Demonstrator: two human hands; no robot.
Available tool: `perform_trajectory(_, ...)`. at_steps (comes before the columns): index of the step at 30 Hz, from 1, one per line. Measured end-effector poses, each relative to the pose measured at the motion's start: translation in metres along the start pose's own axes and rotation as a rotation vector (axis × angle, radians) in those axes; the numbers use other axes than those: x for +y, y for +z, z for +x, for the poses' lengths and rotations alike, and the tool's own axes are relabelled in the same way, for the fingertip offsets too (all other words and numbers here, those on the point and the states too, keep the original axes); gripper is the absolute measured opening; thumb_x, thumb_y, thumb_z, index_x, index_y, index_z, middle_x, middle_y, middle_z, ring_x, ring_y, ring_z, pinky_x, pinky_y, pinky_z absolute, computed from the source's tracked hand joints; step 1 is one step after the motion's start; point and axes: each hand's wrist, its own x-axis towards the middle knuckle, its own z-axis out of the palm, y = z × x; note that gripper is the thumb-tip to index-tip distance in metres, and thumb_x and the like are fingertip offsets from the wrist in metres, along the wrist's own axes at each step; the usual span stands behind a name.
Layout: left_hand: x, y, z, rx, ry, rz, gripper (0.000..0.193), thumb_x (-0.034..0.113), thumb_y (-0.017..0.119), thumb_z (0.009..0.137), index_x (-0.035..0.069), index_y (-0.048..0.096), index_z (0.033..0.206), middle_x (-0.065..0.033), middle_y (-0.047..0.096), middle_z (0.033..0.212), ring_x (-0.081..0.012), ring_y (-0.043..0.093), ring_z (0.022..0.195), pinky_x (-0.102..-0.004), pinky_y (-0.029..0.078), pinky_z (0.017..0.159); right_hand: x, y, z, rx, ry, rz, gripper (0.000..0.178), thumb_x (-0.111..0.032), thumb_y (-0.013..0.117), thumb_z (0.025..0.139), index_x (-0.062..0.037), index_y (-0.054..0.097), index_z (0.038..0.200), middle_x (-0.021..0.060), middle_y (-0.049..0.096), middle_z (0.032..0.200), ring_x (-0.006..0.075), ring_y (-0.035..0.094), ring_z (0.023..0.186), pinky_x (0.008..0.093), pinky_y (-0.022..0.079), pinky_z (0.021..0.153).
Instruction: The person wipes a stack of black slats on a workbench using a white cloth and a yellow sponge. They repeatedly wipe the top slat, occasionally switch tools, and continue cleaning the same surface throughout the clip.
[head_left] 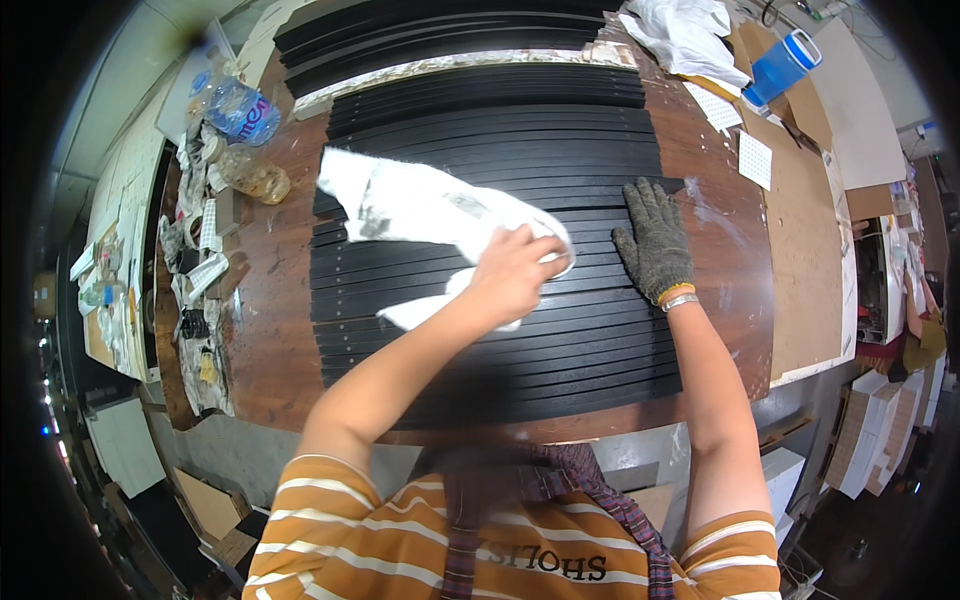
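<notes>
Bunched under my bare left hand (pixel 515 268) is a white cloth (pixel 410 200) with grey smudges, its fingers closed on it. The cloth trails off to the left across a row of long black slats (pixel 450 362), which lie side by side on the table. My right hand (pixel 655 240), in a grey knitted glove, rests flat with fingers stretched out on the slats' right ends. One slat there sticks out slightly past the others.
The brown wooden table (pixel 270 300) carries another stack of black slats (pixel 440 35) at the far side. Plastic bottles (pixel 240 110) and a jar (pixel 255 177) stand left, beside stained rags (pixel 190 225). A blue tumbler (pixel 780 68), white plastic bag (pixel 690 35) and cardboard (pixel 800 240) lie right.
</notes>
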Motion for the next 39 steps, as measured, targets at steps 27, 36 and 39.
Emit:
perform_trajectory(27,-0.145,-0.114,-0.248,0.976,-1.228,-0.493,0.031,0.016,0.067,0.102,-0.004,0.071,0.126,-0.0073,0.075,0.108,-0.0162,0.066,0.098,-0.0312,0.050,0.089,0.084,0.030,0.069,-0.042,0.507,0.461,0.079,-0.032,0.070,0.097,-0.0031,0.036,0.161,0.0213,0.044,0.162,0.0353,0.049,0.145,0.0415,0.041,0.117)
perform_trajectory(36,-0.166,-0.094,-0.217,0.908,-1.199,-0.333,0.031,0.009,0.067,0.098,-0.006,0.072,0.125,-0.0065,0.075,0.112,-0.0142,0.065,0.102,-0.0295,0.050,0.092,0.025,0.005,0.066,0.107,0.132,0.053,0.074,-0.029,0.074,0.093,-0.0047,0.044,0.157,0.0234,0.041,0.163,0.0405,0.036,0.152,0.0477,0.027,0.127)
perform_trajectory(39,-0.153,-0.119,-0.205,1.022,-0.965,-0.483,0.031,0.006,0.068,0.098,-0.007,0.070,0.126,-0.0112,0.076,0.116,-0.0183,0.068,0.107,-0.0318,0.051,0.097,-0.006,-0.004,0.096,0.073,-0.043,0.118,0.071,-0.031,0.073,0.093,-0.0061,0.046,0.155,0.0215,0.040,0.164,0.0389,0.034,0.153,0.0474,0.025,0.128)
